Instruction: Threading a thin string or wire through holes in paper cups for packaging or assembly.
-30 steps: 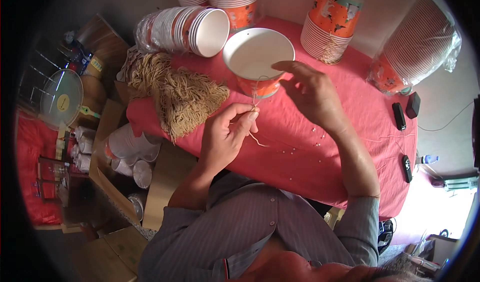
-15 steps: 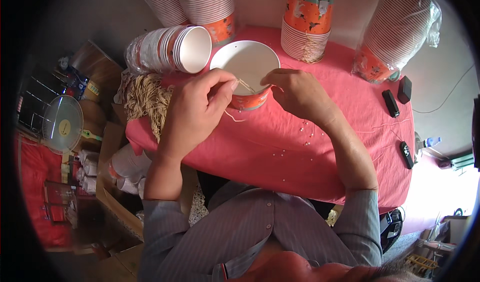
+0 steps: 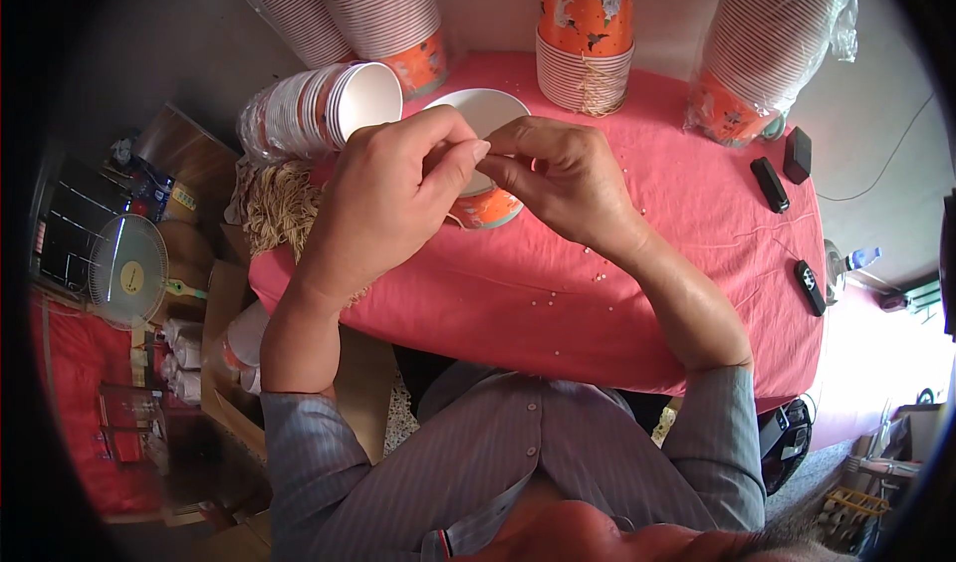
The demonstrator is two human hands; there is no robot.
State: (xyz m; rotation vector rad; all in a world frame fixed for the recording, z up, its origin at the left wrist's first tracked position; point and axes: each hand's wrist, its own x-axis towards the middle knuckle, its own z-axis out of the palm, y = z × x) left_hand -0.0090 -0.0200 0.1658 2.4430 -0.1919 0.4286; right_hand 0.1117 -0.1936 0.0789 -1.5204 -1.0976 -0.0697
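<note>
Thumb and forefinger of the left hand (image 3: 398, 179) are pressed together, apparently on a thin cord (image 3: 455, 222), a pale length of which shows below that hand. Right hand (image 3: 573, 179) sets its fingertips against the same spot; whether it grips anything cannot be told, as the contact is hidden. Paper bucket (image 3: 488, 210), white inside and orange outside, stands upright beneath and just beyond both hands, which cover its near rim. In judgement, the work calls for a light pinch, even tension and knuckles off the rim, lest the bucket tip.

Loose white beads (image 3: 595, 278) lie nearer the body than the right hand; a low forearm could scatter them. Front edge of the red cloth (image 3: 707, 204) passes below both forearms. Cord bundle (image 3: 274, 204) lies left of the left hand, close enough to snag. Lying bucket stack (image 3: 284, 109) limits reach beyond that hand; upright bucket stack (image 3: 588, 74) does likewise beyond the right. Widest room for drawing out appears to be right of the right hand, as far as the black case (image 3: 769, 185) and wrapped bucket stack (image 3: 762, 54).
</note>
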